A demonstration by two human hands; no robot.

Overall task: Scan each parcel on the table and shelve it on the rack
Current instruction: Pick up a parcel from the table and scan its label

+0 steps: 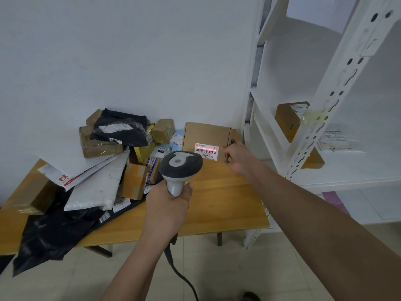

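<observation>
Scanning stage. A cardboard box (206, 137) stands upright at the far right corner of the counter (227, 203), its labelled face turned toward the person. The left hand (168, 203) grasps the handle of the scanner (181, 168), whose red line falls across the barcode label (206, 151). The right hand (237, 158) holds the box by its right edge, fingers curled against it, steadying it. The rack (325, 101) rises just beside that corner, to the box's right; the right hand is therefore the nearer one for shelving. The remaining parcels (112, 155) lie heaped toward the counter's left end.
</observation>
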